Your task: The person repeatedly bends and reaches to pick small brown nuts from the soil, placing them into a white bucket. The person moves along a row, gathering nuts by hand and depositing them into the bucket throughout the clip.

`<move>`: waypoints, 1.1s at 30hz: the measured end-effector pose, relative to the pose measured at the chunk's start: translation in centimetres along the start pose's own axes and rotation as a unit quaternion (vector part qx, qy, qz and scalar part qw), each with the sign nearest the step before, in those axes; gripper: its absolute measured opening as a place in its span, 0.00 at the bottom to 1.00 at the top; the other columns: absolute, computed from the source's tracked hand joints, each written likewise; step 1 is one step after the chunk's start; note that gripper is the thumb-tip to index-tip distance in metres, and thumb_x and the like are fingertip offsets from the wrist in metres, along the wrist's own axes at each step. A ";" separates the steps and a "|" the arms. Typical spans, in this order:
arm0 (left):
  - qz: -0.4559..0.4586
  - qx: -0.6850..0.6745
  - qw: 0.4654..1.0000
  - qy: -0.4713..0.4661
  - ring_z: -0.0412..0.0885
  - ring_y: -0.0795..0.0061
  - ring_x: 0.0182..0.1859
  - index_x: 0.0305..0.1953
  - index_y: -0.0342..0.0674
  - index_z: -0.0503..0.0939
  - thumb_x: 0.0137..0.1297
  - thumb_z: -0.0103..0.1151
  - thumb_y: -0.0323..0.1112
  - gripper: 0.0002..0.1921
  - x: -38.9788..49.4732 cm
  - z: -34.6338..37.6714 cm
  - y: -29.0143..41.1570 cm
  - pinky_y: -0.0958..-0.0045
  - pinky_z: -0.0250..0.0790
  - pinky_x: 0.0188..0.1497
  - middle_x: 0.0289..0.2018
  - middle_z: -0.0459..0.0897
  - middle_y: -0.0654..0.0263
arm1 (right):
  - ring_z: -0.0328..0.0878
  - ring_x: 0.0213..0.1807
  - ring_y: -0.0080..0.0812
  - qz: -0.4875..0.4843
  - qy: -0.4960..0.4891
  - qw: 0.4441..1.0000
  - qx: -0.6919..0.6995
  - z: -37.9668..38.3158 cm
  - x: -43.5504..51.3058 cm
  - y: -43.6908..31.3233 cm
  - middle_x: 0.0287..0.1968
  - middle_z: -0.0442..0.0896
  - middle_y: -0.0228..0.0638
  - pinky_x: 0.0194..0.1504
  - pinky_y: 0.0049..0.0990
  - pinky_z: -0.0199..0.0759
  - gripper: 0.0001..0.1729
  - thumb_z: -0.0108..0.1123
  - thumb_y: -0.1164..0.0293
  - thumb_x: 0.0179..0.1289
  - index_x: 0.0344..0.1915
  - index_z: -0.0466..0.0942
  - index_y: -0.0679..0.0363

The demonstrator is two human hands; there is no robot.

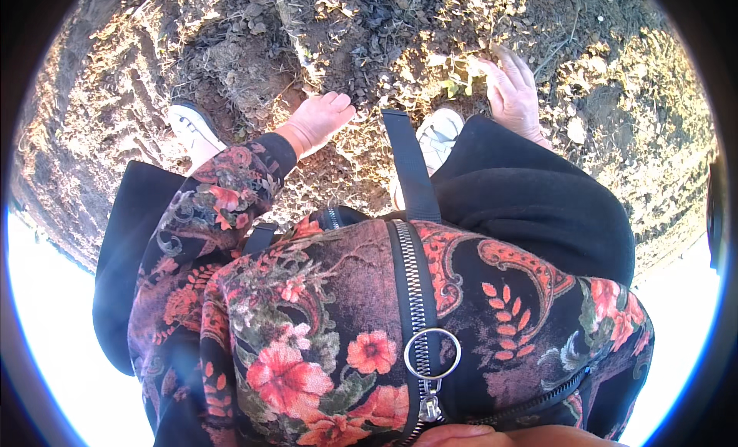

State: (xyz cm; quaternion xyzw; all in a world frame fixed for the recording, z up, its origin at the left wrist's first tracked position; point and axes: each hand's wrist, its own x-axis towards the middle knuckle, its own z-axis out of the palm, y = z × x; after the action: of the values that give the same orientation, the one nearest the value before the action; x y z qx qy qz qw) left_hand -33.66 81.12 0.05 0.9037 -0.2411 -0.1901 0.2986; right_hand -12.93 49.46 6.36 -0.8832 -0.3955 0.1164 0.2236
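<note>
My left hand hangs over the soil between my feet, back upward and fingers bent together. Its palm side is hidden, and nothing shows sticking out of it. Beyond my right knee, my right hand reaches down with its fingers partly bent. The fingertips are at a small green leafy plant, pale and overexposed along its top. Whether they pinch it or only touch it I cannot tell. Dry brown soil strewn with leaf litter lies around both hands.
A white shoe is on my left foot, another white shoe on my right. A loose black strap dangles from my waist between my knees. Dry stems and clods lie ahead. My dark trousers border the right hand.
</note>
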 end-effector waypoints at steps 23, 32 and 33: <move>-0.057 0.014 0.994 -0.090 0.81 0.59 0.33 0.46 0.44 0.76 0.66 0.49 0.31 0.09 -2.6 2.9 1.6 0.61 0.75 0.32 0.30 0.78 0.60 | 0.84 0.40 0.27 0.257 0.007 0.936 0.241 0.6 -3.1 0.8 0.41 0.86 0.37 0.45 0.25 0.76 0.08 0.54 0.79 0.69 0.43 0.82 0.66; -0.148 -0.157 0.938 -0.272 0.83 0.54 0.33 0.44 0.36 0.78 0.66 0.53 0.37 0.12 -1.1 0.1 -0.9 0.61 0.77 0.37 0.35 0.84 0.50 | 0.80 0.41 0.21 0.573 0.199 0.780 0.152 1.5 -12.6 4.4 0.41 0.86 0.32 0.46 0.23 0.74 0.12 0.63 0.77 0.63 0.47 0.82 0.61; -0.172 -0.237 0.917 -0.270 0.83 0.59 0.35 0.45 0.36 0.78 0.67 0.53 0.36 0.12 -1.2 -0.4 -1.8 0.64 0.76 0.39 0.35 0.84 0.55 | 0.82 0.41 0.25 0.556 0.180 0.810 0.048 1.4 -12.8 5.1 0.40 0.85 0.33 0.44 0.25 0.75 0.12 0.64 0.76 0.63 0.47 0.82 0.59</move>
State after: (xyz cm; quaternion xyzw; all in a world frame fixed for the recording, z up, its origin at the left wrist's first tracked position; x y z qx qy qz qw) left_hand -33.88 83.20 -0.52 0.7484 -0.1008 -0.5266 0.3904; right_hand -18.64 37.34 3.00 -0.9454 0.2168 0.0785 0.2302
